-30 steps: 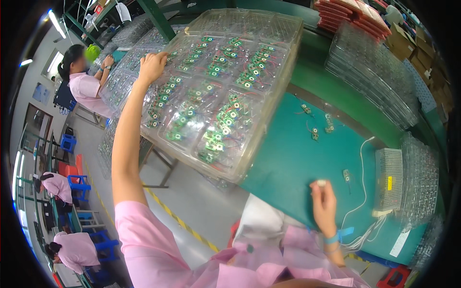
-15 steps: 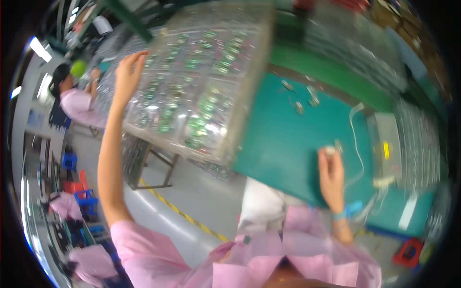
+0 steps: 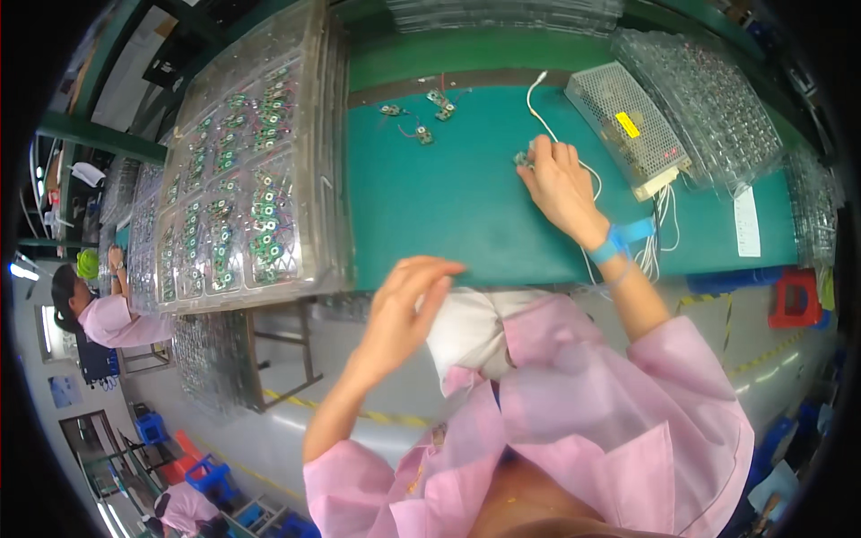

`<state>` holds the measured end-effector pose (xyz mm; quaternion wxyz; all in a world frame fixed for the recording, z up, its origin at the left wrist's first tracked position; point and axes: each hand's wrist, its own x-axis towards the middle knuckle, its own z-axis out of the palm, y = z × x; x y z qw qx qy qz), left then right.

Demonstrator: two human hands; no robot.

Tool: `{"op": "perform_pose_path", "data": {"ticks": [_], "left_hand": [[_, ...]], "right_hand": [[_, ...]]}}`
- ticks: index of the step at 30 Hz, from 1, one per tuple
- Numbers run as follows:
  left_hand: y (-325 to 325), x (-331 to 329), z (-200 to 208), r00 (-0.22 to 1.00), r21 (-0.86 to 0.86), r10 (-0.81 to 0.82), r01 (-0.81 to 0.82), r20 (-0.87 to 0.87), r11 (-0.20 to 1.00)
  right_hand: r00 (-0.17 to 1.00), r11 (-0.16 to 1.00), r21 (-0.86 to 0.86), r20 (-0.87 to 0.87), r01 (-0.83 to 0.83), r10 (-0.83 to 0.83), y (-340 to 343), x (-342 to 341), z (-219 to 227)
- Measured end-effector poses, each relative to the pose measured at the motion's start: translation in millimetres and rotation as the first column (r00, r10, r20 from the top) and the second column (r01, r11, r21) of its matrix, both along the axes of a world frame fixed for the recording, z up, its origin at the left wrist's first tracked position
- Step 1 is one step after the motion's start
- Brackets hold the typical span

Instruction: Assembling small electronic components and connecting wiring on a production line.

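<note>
My right hand [image 3: 563, 193] is closed over the green mat [image 3: 466, 206], with a small circuit board [image 3: 523, 160] pinched at its fingertips. A blue wrist strap [image 3: 613, 247] circles that wrist. By the front edge of the table, my left hand [image 3: 399, 314] has its fingers stretched out and its thumb apart, holding nothing. Left of it stands a stack of clear plastic trays [image 3: 309, 269]; several green boards with thin wires [image 3: 266, 215] fill the top tray's compartments. Toward the back of the mat lie a few loose wired boards [image 3: 424, 134].
A perforated metal power supply [image 3: 614, 108] sits right of my right hand, with white cables [image 3: 662, 202] at its near end. Another white cable [image 3: 536, 103] runs across the mat. Beyond are more clear trays [image 3: 708, 99]. A red stool [image 3: 794, 300] and a co-worker [image 3: 115, 318] are farther off.
My left hand has come from above the tray stack down to the table's front edge. My right hand still pinches the board. The whole view has swung to the right.
</note>
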<state>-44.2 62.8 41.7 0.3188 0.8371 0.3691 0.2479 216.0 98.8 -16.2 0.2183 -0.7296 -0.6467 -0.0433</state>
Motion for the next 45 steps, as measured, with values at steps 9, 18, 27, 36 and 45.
{"op": "perform_pose_path", "data": {"ticks": [9, 18, 27, 36, 45], "left_hand": [[16.7, 24.0, -9.0, 0.892, -0.545, 0.242, 0.007, 0.382, 0.838], [70.8, -67.0, 82.9, 0.838, -0.131, 0.51, -0.493, 0.194, 0.86], [247.7, -288.7, 110.7, 0.447, -0.108, 0.88, -0.878, 0.164, 0.466], [338.1, -315.5, 82.6, 0.216, 0.282, 0.915, -0.905, -0.341, 0.319], [356.0, -342.4, 44.4, 0.14, 0.817, 0.924, -0.433, -0.356, 0.38]], "right_hand": [[0.199, 0.833, 0.105, -0.948, -0.544, 0.249, -45.2, -64.0, 48.6], [0.231, 0.868, 0.171, -0.924, -0.466, 0.306, -38.1, -65.0, 65.4], [0.723, 0.948, 0.07, -0.629, -0.312, 0.284, -21.0, -57.4, 2.0], [0.67, 0.958, -0.031, -0.721, -0.285, 0.176, -16.7, -57.3, 2.7], [0.648, 0.95, -0.067, -0.746, -0.306, 0.156, -14.2, -56.6, 5.2]]}}
